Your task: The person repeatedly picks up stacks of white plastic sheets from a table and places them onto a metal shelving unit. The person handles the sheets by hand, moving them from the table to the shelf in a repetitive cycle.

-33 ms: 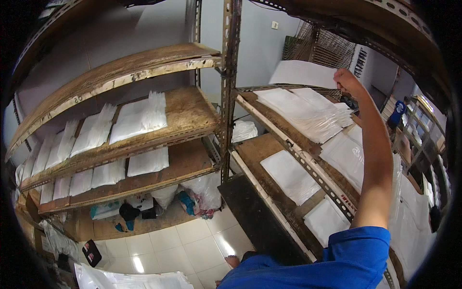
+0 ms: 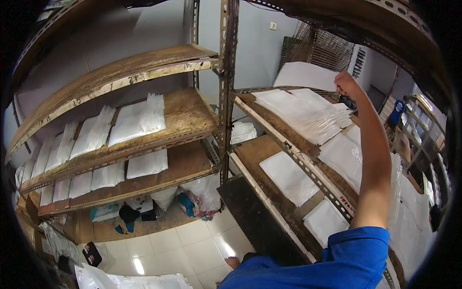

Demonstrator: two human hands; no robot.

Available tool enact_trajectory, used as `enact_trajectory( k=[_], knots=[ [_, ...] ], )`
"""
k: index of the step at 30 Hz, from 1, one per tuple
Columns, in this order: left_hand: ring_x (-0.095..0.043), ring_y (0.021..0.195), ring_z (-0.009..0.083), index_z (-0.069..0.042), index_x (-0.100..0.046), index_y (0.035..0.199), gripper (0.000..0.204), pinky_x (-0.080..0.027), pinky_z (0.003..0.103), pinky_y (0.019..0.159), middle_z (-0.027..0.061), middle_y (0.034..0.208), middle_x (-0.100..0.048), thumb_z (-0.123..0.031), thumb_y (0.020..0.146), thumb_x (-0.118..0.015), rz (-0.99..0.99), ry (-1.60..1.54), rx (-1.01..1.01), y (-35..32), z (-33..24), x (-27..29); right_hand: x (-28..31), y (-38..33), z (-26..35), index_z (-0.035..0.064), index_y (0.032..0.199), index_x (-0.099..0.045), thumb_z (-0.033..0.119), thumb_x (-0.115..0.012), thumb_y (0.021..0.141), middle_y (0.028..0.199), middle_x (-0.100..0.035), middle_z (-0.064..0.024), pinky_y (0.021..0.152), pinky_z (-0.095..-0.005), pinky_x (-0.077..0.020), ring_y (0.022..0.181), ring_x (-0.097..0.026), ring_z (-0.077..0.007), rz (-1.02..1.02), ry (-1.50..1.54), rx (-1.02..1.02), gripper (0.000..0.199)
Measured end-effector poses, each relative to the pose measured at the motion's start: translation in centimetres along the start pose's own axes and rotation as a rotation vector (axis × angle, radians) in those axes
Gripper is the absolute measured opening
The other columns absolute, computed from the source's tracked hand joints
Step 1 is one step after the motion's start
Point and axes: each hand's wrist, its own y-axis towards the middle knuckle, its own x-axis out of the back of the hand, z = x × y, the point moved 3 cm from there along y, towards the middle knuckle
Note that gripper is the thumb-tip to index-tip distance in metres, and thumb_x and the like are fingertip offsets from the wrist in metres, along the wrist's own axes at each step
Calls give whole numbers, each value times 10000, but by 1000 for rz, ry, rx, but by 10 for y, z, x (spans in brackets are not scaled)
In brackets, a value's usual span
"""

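Its free end shifted slightly right, the thin white rectangular sheet (image 2: 306, 75), near the fanned white plastic stack (image 2: 308, 115), could sag or slip because only the bare right hand (image 2: 347, 85) grips its edge, the left hand being out of view.

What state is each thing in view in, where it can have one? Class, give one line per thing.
Right hand: closed on the white sheet's right end
White sheet: held, spread out
Stack on the upper right shelf: fanned, overlapping
Stacks on the left shelves: laid in rows
Wall fitting: too small to tell
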Motion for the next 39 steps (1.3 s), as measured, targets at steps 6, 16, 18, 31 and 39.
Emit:
enact_trajectory(
  k=[6,16,18,31,39],
  knots=[
    [-604,690,274,56,-540,1205,300,-508,347,651,202,923,-632,-107,969,-454,65,-197,-11,0,-48,-21,-7,105,-161,130,706,-725,259,-679,697,774,-704,-57,654,-432,-512,711,-654,-284,38,-1733,562,137],
    [-636,837,285,66,-573,1175,294,-503,358,782,227,936,-647,-99,955,-469,199,-225,152,-27,-137,-2,-9,78,-161,70,772,-710,164,-596,775,654,-637,-101,569,-405,-491,644,-638,-253,75,-949,174,148],
    [-626,928,305,69,-578,1167,291,-479,367,843,250,1007,-640,-92,949,-471,137,-228,5,-29,-163,4,0,75,-161,46,747,-684,125,-563,821,539,-604,-87,459,-400,-473,515,-617,-221,82,-907,239,162],
    [-552,645,164,90,-602,1079,318,-467,292,592,158,834,-626,64,786,-482,-93,-610,-291,-32,-204,-25,-143,-179,261,33,1143,-563,306,-562,945,868,-661,-144,687,-362,-520,763,-642,-199,508,63,995,338],
    [-552,592,242,-20,-623,1079,330,-458,370,549,81,718,-531,-24,750,-642,-156,-520,-521,-52,-260,-8,-263,-418,315,-3,1291,-454,334,-510,970,833,-648,-227,729,-421,-510,787,-655,-373,1384,339,1305,469]
  ],
)
